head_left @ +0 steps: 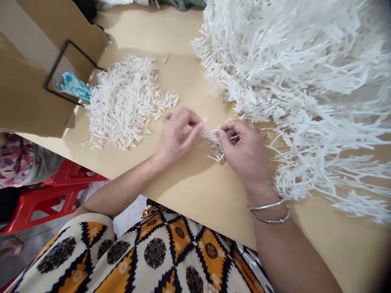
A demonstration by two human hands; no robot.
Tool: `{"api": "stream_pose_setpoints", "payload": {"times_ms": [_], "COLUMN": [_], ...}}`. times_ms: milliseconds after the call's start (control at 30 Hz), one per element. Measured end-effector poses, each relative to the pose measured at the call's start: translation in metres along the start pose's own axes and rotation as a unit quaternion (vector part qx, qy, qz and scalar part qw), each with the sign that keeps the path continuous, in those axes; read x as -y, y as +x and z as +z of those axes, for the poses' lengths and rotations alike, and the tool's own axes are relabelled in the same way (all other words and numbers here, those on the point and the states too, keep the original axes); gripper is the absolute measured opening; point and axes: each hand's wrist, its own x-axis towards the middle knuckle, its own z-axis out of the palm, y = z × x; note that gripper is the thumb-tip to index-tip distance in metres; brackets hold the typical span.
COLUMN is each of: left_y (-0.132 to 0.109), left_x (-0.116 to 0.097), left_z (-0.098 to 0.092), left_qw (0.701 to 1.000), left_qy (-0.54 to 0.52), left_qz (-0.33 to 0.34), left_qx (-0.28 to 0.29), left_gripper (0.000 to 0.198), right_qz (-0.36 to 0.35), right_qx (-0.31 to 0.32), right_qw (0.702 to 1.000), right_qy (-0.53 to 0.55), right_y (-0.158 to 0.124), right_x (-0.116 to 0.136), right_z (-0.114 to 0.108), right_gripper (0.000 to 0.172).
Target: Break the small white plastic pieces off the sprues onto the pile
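From my head camera, both my hands work at one small white plastic cluster [214, 143], held just above the table [195, 191] between them. My left hand [177, 136] has thumb and fingertips pinched shut on one tip of it. My right hand [244, 148] is curled closed around its other end. Two bangles [270, 211] sit on my right wrist.

There are two heaps of white pieces: a small pile [125, 101] to my left and a big heap [305, 81] to my right. One cardboard box [27, 93] stands beyond the small pile.
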Motion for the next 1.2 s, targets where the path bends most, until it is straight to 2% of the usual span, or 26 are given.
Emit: {"api": "stream_pose_setpoints", "payload": {"times_ms": [33, 67, 133, 200, 333, 400, 533, 633, 733, 900, 1033, 1200], "left_y": [0.002, 0.004, 0.006, 0.006, 0.003, 0.002, -0.001, -0.001, 0.001, 0.002, 0.002, 0.001], "left_x": [0.008, 0.015, 0.023, 0.021, 0.001, -0.005, -0.008, -0.008, -0.009, -0.004, -0.001, -0.006], "left_z": [-0.002, -0.004, -0.008, -0.009, 0.000, 0.005, 0.008, 0.004, 0.002, 0.007, 0.008, 0.002], "left_qw": [0.997, 0.992, 0.987, 0.993, 0.995, 0.991, 0.992, 0.995, 0.995, 0.983, 0.985, 0.989], "left_qy": [0.022, 0.040, 0.061, 0.071, 0.067, 0.060, 0.045, 0.013, -0.047, -0.163, -0.148, -0.058], "left_qz": [-0.037, -0.052, -0.057, -0.037, 0.025, 0.037, 0.017, -0.003, -0.015, -0.029, -0.008, 0.010], "left_qx": [-0.070, -0.112, -0.135, -0.087, 0.075, 0.113, 0.114, 0.101, 0.088, 0.079, 0.083, 0.134], "left_gripper": [0.027, 0.031, 0.046, 0.046, 0.032, 0.029, 0.021, 0.024, 0.030, 0.035, 0.038, 0.031], "right_qz": [0.003, 0.006, 0.010, 0.010, 0.001, -0.007, -0.008, -0.020, -0.028, -0.025, -0.021, -0.034], "right_qx": [0.001, 0.002, 0.007, 0.014, 0.033, 0.033, 0.033, 0.050, 0.063, 0.037, 0.041, 0.049], "right_qw": [1.000, 0.999, 0.998, 0.998, 0.998, 0.998, 0.997, 0.996, 0.995, 0.998, 0.997, 0.997], "right_qy": [0.016, 0.032, 0.054, 0.057, 0.060, 0.062, 0.062, 0.075, 0.077, 0.041, 0.057, 0.052], "right_y": [0.000, 0.000, -0.001, -0.002, -0.003, -0.003, -0.003, -0.004, -0.005, -0.006, -0.005, -0.005], "right_x": [-0.001, -0.001, -0.001, 0.001, 0.003, 0.004, 0.005, 0.006, 0.007, 0.007, 0.007, 0.008], "right_z": [-0.001, -0.002, -0.004, -0.006, -0.008, -0.009, -0.008, -0.009, -0.008, -0.003, -0.003, -0.006], "right_gripper": [0.007, 0.007, 0.007, 0.006, 0.006, 0.006, 0.006, 0.007, 0.010, 0.005, 0.004, 0.005]}}
